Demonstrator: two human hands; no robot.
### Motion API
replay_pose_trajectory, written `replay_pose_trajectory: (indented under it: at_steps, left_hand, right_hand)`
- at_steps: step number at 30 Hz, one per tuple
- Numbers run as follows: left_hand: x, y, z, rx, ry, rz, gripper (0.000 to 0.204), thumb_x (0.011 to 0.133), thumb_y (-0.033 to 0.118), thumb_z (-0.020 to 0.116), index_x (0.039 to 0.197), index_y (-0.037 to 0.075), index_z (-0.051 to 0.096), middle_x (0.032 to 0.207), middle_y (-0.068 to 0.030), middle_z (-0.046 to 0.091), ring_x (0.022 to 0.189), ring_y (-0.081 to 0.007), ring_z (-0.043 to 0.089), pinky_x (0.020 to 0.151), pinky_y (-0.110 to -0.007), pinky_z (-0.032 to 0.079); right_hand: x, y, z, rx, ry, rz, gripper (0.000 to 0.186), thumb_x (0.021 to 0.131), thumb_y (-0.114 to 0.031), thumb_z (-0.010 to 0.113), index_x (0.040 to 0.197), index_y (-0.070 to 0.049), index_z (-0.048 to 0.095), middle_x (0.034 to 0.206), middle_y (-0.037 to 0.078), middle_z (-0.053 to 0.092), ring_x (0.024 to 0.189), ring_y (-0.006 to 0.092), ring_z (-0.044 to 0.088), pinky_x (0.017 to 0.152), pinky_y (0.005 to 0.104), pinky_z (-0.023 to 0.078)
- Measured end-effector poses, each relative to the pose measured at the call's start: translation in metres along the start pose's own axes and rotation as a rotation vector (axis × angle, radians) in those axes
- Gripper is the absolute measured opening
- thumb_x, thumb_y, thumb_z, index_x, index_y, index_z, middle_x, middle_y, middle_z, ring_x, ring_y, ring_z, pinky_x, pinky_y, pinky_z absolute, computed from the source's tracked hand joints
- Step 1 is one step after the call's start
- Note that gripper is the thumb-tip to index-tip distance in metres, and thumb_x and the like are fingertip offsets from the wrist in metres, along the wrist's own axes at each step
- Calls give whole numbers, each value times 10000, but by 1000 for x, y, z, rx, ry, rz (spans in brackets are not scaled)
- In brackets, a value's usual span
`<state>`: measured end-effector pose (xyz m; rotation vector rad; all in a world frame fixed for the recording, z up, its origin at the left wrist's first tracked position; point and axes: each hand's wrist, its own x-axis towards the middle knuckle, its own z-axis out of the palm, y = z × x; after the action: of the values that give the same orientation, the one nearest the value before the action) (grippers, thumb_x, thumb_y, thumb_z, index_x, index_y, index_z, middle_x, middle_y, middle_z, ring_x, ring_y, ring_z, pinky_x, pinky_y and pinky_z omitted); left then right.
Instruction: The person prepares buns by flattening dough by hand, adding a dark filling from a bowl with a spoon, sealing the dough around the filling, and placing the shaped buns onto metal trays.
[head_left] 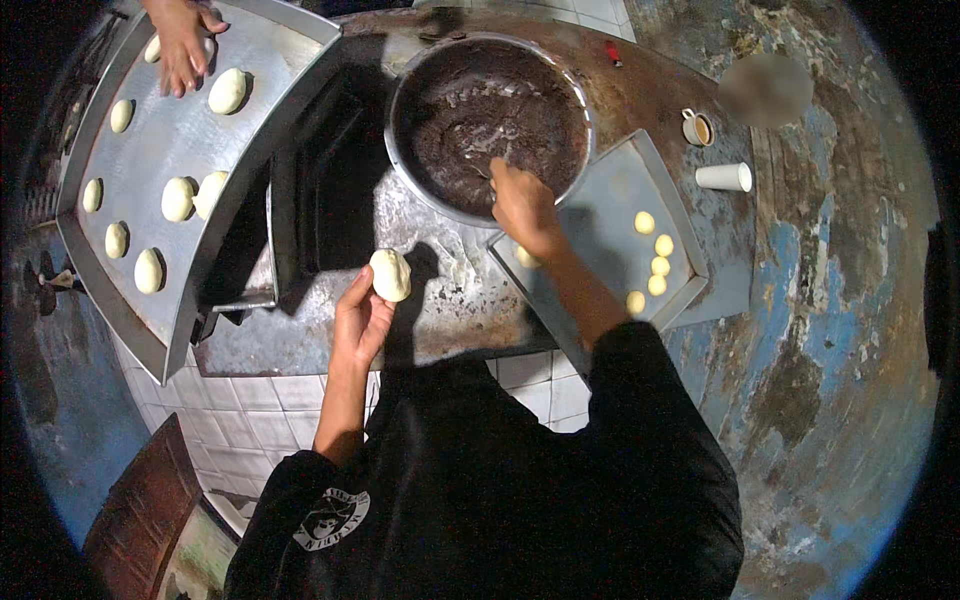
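Black shirt cloth [540, 480] lies nearest the camera, spread out below the bowl [582, 105], with a pale round print [330, 520] toward its left side. From one sleeve the left hand [362, 325] reaches up, grasping a pale ball of dough [390, 275] between thumb and fingers, below the bowl and a little left of it, apart from its rim. Over the bowl's near edge comes the right hand [527, 212], clenched around a thin utensil, mostly hidden, above the dark brown crumbly mass [480, 110] inside. Right of the bowl and nearer the person, a grey tray [600, 215] holds small dough balls [660, 266], five in a loose bent row and another partly behind the right wrist. Farther right of the bowl are a cup of brown drink [697, 127] and a white cup [723, 178]. Left of the bowl, a larger metal tray [230, 150] carries bigger dough pieces [228, 91], and another person's hand [183, 48] spreads its fingers at the far end
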<state>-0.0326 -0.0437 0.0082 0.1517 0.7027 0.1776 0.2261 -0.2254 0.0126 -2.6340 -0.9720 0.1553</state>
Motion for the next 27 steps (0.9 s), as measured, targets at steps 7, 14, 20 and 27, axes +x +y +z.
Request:
replay_pose_trajectory:
  at_steps: [7,14,20,27]
  left_hand:
    - [16,25,5,-108,22,51,251,1009,145,619,1191,-25,642,1245,-157,686,1195,-286,643,1097,-437,485]
    - [25,15,32,-191,-42,53,292,1021,204,605,1207,-20,627,1261,-181,677,1202,-322,640,1085,-487,487]
    - [10,-26,81,-223,-234,-80,322,1077,221,485,1254,-33,577,1274,-172,664,1187,-302,637,1078,-449,490]
    - [-38,-76,60,-230,-236,-119,318,1075,175,457,1283,-41,565,1313,-193,645,1241,-315,615,1121,-491,463]
  right_hand:
    - [54,43,85,-49,-223,-30,287,821,-117,712,1034,13,570,819,254,689,786,441,703,680,547,553]
    - [52,29,-1,1340,-989,383,211,910,-220,710,926,-84,550,736,-1,540,567,55,432,477,215,324]
    - [-50,-47,-65,1456,-573,69,144,928,-122,708,949,-79,572,852,-50,556,801,59,519,744,233,422]
    - [-217,-36,21,1592,-220,377,131,974,-73,662,912,-111,553,893,-49,557,856,85,538,820,241,440]
